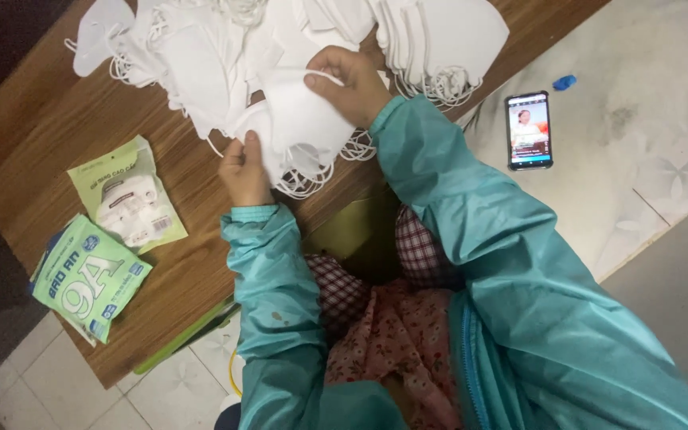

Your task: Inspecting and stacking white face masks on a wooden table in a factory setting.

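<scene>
Both hands are on one small bundle of white masks point(300, 127) at the near edge of the big pile point(280, 40) on the wooden table point(57, 119). The right hand point(352, 84) grips the bundle's top, fingers curled over an ear loop; the left hand point(244, 171) pinches its lower left edge, thumb on top, seemingly to keep the stack squared. Left of them lie two green packets point(109, 239), set apart from the loose masks; one may already be filled. A phone point(529, 130) lies on the floor to the right.
</scene>
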